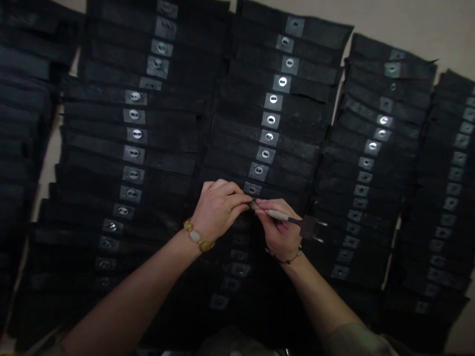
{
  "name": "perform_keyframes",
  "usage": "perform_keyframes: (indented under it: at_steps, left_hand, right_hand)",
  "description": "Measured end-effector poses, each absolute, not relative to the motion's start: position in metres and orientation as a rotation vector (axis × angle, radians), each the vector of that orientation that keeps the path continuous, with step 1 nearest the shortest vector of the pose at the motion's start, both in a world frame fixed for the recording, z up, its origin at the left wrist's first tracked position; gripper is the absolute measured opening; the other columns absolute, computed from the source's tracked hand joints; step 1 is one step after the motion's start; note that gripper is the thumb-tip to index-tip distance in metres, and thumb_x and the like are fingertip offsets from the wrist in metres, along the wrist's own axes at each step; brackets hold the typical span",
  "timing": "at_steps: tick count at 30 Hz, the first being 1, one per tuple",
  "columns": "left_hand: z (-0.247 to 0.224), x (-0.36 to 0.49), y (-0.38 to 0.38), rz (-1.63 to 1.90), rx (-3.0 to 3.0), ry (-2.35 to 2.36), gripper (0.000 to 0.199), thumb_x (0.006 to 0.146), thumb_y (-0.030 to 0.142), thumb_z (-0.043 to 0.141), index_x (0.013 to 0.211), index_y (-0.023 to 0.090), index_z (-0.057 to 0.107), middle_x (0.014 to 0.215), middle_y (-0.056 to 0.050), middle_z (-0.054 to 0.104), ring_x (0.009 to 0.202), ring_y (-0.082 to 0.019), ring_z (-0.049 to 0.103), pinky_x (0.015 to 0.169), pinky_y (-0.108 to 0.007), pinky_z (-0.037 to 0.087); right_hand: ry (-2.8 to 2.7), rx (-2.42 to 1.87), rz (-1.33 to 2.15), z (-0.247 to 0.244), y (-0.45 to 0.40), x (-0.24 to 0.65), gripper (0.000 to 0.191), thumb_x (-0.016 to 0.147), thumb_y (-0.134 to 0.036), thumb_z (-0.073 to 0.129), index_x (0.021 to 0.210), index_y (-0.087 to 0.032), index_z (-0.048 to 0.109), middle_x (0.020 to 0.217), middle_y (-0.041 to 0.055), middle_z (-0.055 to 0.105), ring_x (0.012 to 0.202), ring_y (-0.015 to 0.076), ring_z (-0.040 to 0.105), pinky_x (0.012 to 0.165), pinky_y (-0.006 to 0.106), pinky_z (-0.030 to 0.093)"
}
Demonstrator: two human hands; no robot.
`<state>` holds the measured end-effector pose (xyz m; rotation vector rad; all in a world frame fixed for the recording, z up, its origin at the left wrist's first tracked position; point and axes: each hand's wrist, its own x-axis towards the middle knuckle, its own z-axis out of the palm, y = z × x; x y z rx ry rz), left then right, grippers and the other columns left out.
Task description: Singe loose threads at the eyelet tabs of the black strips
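Over the middle column of black sheets (274, 163), my two hands meet with their fingertips close together. My left hand (220, 205), with a beaded bracelet at the wrist, is closed in a pinch; a small dark piece (253, 201) shows at the fingertips, too small to name. My right hand (280, 235) is closed around a tool with a pale handle (277, 215) and a broad, dark, flat head that looks like a brush (312, 230), pointing right. Its thumb and forefinger also come together at the small dark piece. Just above the fingertips lies a clear square patch (252, 189) with a dark centre.
More overlapping black sheets with similar clear patches lie in columns at the left (159, 128) and right (374, 198). Further sheets reach the far left (22, 148) and far right (445, 183) edges. A pale surface (401, 22) shows at the upper right and between columns.
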<state>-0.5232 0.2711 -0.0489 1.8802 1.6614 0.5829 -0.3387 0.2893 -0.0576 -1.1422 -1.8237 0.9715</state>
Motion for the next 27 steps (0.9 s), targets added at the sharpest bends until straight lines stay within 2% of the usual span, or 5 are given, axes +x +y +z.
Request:
perform_keyframes:
  at_steps: [6,13,19,23,27]
  left_hand:
    - [-0.051,-0.524,0.272,0.561,1.761,1.684,0.032,0.087,0.022,0.069,0.118,0.026,0.061,0.102,-0.001,0.072,0.097,-0.02,0.061,0.085,-0.036,0.04]
    - [-0.045,-0.528,0.273,0.633,1.642,1.621,0.046,0.083,0.012,0.068,0.123,0.024,0.049,0.104,-0.001,0.071,0.101,-0.021,0.063,0.088,-0.037,0.041]
    - [-0.043,-0.531,0.276,0.613,1.603,1.59,0.044,0.081,0.011,0.064,0.121,0.023,0.05,0.104,-0.002,0.071,0.099,-0.021,0.065,0.089,-0.038,0.042]
    - [-0.045,-0.532,0.275,0.616,1.621,1.615,0.04,0.083,0.014,0.066,0.119,0.024,0.052,0.103,-0.001,0.071,0.1,-0.02,0.065,0.091,-0.038,0.043]
    - [-0.047,-0.537,0.274,0.685,1.585,1.537,0.041,0.086,0.008,0.057,0.124,0.023,0.048,0.108,-0.002,0.071,0.106,-0.019,0.065,0.097,-0.039,0.044]
  right_hand:
    - [-2.053,-1.117,0.919,-0.051,0.299,-0.346,0.012,0.087,-0.016,0.067,0.095,-0.024,0.07,0.088,0.003,0.074,0.079,0.0184,0.07,0.073,0.034,0.058]
    - [-2.202,-1.14,0.925,-0.03,0.314,-0.352,0.006,0.092,-0.021,0.062,0.095,-0.024,0.066,0.089,0.0033,0.072,0.083,0.0183,0.068,0.077,0.033,0.057]
    - [-2.582,-1.088,0.615,-0.029,0.311,-0.363,0.011,0.092,-0.019,0.057,0.089,-0.022,0.067,0.081,0.0058,0.067,0.074,0.0191,0.061,0.059,0.029,0.048]
    - [-2.355,-1.036,0.765,-0.034,0.312,-0.351,0.006,0.09,-0.018,0.062,0.09,-0.021,0.067,0.082,0.0041,0.069,0.075,0.0184,0.066,0.068,0.032,0.054]
    - [-2.059,-1.053,0.921,-0.032,0.307,-0.345,0.007,0.089,-0.019,0.066,0.094,-0.024,0.069,0.091,0.0033,0.075,0.085,0.0195,0.072,0.078,0.035,0.059]
